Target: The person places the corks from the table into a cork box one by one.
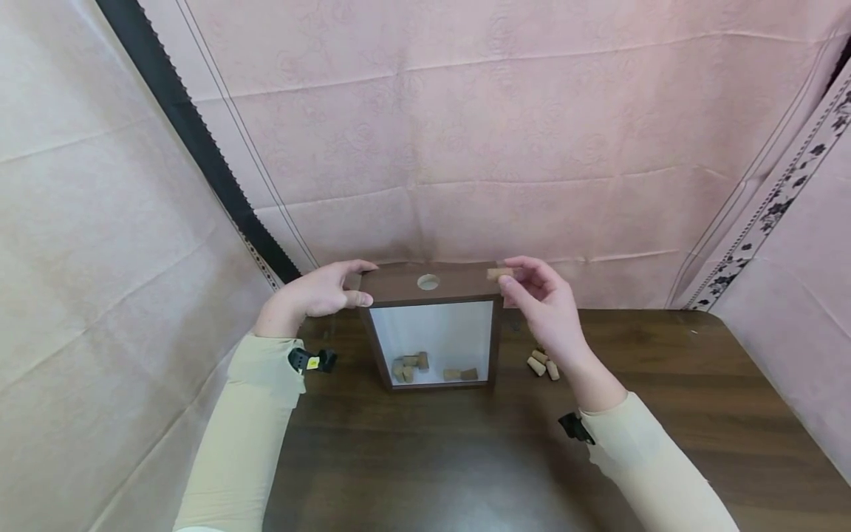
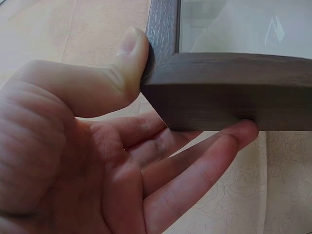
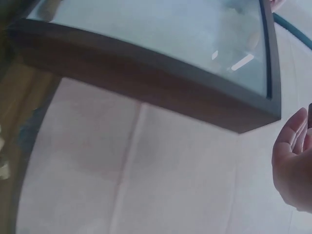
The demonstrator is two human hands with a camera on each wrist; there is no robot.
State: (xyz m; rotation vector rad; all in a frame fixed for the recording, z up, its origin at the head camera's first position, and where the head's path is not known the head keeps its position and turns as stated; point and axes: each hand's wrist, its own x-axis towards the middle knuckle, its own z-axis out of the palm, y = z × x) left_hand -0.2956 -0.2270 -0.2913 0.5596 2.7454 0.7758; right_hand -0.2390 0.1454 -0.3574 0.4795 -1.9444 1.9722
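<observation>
A dark brown shadow box (image 1: 459,284) with a glass front stands upright on the table, a round hole (image 1: 428,281) in its top. Behind the glass, several corks (image 1: 461,374) lie along the bottom. My left hand (image 1: 326,290) holds the box's upper left corner. In the left wrist view its thumb (image 2: 132,53) lies against the frame's edge, and the other fingers reach along the back. Just above the top's right end, my right hand (image 1: 544,303) pinches a cork (image 1: 497,273) between thumb and fingers. The right wrist view mostly cuts this cork off at its edge.
A small pile of loose corks (image 1: 537,365) lies on the brown wooden table (image 1: 425,458), right of the box. Pale patterned cloth (image 1: 532,148) hangs close behind the box, with more cloth at both sides.
</observation>
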